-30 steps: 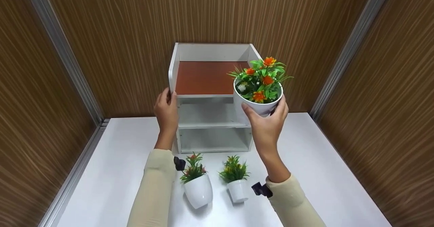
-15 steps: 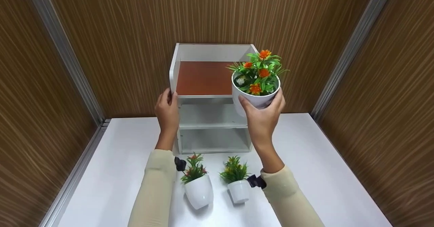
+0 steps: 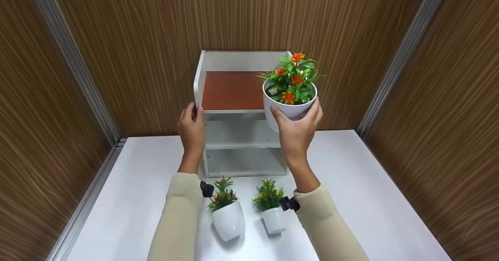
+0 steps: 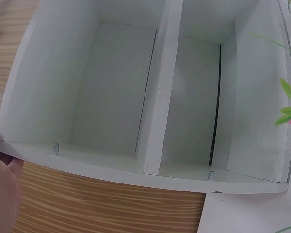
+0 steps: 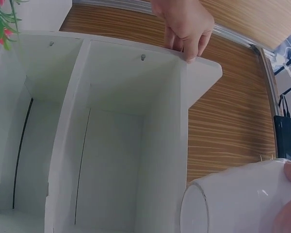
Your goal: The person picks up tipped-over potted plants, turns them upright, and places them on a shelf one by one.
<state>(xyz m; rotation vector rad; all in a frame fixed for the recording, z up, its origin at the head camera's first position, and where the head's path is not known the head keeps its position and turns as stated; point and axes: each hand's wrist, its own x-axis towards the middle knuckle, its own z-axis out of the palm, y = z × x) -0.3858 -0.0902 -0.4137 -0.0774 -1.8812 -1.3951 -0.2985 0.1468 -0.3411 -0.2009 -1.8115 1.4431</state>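
Fingers (image 3: pixel 308 114) of right hand (image 3: pixel 296 134) wrapped round white orange-flowered plastic pot (image 3: pixel 289 105), raised beside brown top tier of white wooden shelf unit (image 3: pixel 233 91); left hand (image 3: pixel 191 128) gripping unit's side. Likely next: lowering upright onto that tier.

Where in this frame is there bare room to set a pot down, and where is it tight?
The brown top shelf of the white rack lies bare between its side walls, left of the orange-flowered pot held by the right hand. Both lower compartments show nothing inside. The table is bare on either side. In front of the rack it is crowded: two small potted plants between the forearms.

right hand (image 3: pixel 297 133) holding flower pot (image 3: pixel 289 107), shelf (image 3: pixel 237 97)
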